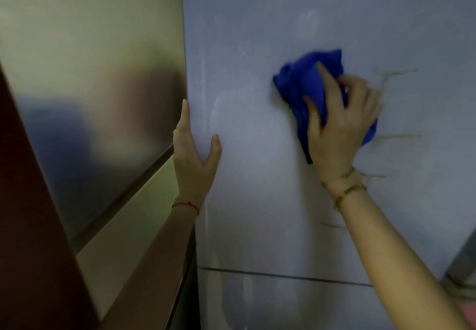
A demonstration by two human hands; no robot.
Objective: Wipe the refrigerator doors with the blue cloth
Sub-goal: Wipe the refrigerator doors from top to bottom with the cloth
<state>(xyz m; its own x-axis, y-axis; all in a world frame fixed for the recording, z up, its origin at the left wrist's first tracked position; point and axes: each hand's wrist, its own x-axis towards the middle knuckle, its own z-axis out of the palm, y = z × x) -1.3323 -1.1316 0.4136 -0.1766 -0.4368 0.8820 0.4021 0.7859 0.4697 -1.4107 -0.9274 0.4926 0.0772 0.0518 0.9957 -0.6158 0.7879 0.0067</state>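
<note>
Blue cloth (306, 84) pressed against a pale grey refrigerator door (257, 175).

Right hand (340, 128) clutches the bunched cloth flat on the door's upper middle. Left hand (194, 154) lies open, fingers wrapped round the door's left edge, thumb on its front.

Dim, soft, slightly blurred throughout

A: Any writing on the door (257, 149)?
B: None to read. There are only pale smears, towards twelve o'clock and nine o'clock from the cloth (304, 82).
A: And on the steel panel (90, 72) at the left?
B: Only blurred reflections, no letters or numbers.
</note>
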